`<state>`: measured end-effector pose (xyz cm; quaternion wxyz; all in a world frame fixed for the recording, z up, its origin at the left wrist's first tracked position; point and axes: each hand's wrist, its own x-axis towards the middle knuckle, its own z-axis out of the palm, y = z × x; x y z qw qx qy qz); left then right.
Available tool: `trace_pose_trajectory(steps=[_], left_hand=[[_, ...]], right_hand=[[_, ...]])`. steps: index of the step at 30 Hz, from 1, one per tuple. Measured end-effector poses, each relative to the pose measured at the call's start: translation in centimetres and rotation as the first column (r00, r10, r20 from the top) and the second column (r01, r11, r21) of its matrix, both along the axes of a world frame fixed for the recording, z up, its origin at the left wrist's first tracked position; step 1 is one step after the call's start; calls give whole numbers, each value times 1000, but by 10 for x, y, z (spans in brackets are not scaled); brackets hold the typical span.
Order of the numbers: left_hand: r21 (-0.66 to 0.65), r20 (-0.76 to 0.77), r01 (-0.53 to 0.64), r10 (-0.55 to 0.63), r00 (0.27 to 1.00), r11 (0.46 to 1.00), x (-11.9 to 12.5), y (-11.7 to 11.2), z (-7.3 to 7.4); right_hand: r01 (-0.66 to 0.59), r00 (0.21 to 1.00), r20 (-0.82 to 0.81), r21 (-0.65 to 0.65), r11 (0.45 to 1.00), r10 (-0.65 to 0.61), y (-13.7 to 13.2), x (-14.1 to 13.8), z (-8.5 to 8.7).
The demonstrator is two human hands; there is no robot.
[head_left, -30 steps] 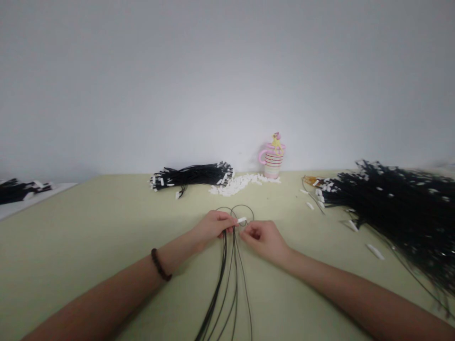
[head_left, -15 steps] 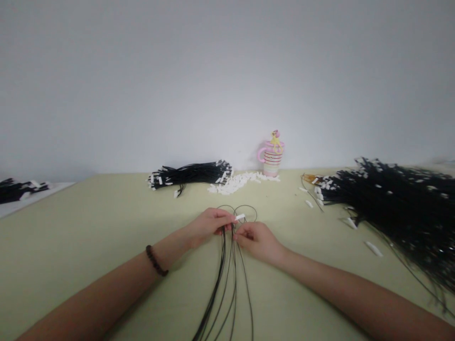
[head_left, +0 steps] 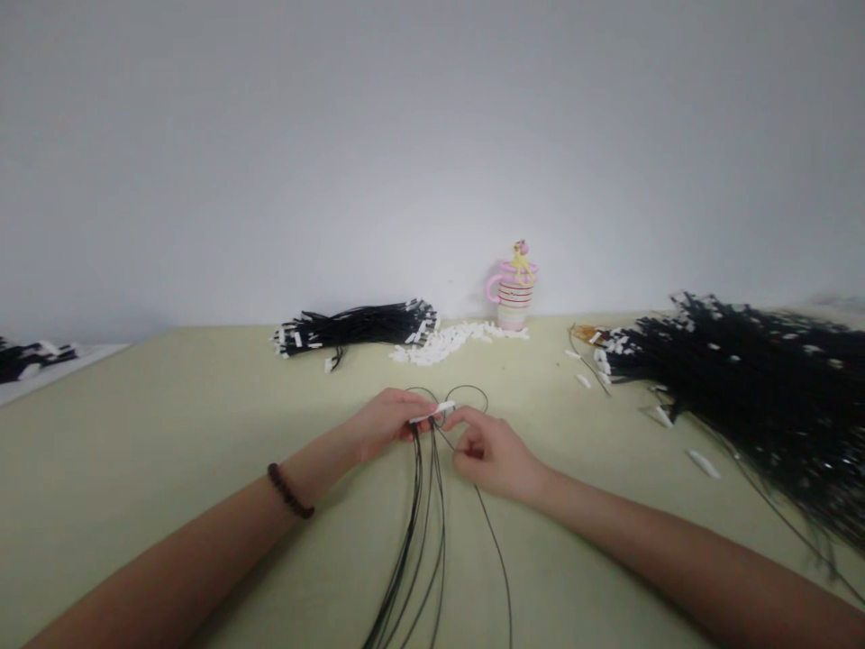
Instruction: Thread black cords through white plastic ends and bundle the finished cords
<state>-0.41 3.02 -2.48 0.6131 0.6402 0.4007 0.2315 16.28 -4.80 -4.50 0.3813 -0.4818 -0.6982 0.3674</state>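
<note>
Over the middle of the table my left hand (head_left: pixel 390 424) is closed on a bunch of thin black cords (head_left: pixel 414 514), which hang down toward me. A small white plastic piece (head_left: pixel 442 408) sticks out from its thumb and fingertips. Just to the right, my right hand (head_left: pixel 498 453) is closed, with thumb and curled fingers on a single black cord (head_left: pixel 496 541). Its index finger is stretched toward the white piece; whether it touches is too small to tell. Two thin cord loops (head_left: pixel 468 388) stand out beyond the fingertips.
A tied bundle of black cords (head_left: pixel 358 326) with white ends lies at the back, beside a pile of white pieces (head_left: pixel 442 342) and a striped pink mug (head_left: pixel 514 302). At right spreads a large heap of black cords (head_left: pixel 750 388). More cords (head_left: pixel 31 359) lie far left.
The right hand has drawn its cord slightly to the right, away from the bunch, and its index finger has extended. The left hand has shifted slightly left with the cords.
</note>
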Motion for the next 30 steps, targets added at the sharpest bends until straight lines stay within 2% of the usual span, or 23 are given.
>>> trace_pose_trajectory(steps=[2, 4, 6, 7, 9, 12, 15, 19, 25, 27, 30], left_hand=[[33, -33, -22, 23, 999, 999, 1, 0, -1], [61, -58, -41, 45, 997, 997, 2, -1, -2], [63, -60, -53, 57, 997, 997, 2, -1, -2], [53, -54, -56, 59, 997, 997, 2, 0, -2], [31, -36, -59, 61, 998, 998, 1, 0, -2], [17, -13, -64, 64, 998, 998, 0, 1, -3], [12, -3, -69, 69, 998, 998, 0, 1, -3], [8, 0, -58, 58, 998, 998, 0, 3, -5], [-11, 6, -62, 62, 998, 998, 0, 4, -5], [-12, 2, -61, 61, 998, 998, 0, 3, -4], [12, -3, -55, 55, 998, 998, -1, 2, -4]], right_hand=[[-175, 984, -59, -186, 967, 167, -2, 10, 19], [-362, 932, -101, -321, 875, 349, -3, 26, 42], [-436, 900, -150, -316, 843, 410, -3, 45, 65], [-443, 895, -199, -289, 849, 399, -3, 54, 76], [-389, 887, -337, -179, 904, 315, -4, 73, 93], [-223, 857, -468, 37, 974, 214, -8, 97, 109], [-35, 844, -520, 184, 982, 127, -11, 113, 114], [114, 829, -559, 202, 973, 19, -10, 124, 114], [247, 761, -648, 243, 938, -33, -3, 140, 120], [275, 785, -615, 228, 934, -80, 1, 140, 119], [292, 877, -440, 168, 942, -194, 10, 123, 106]])
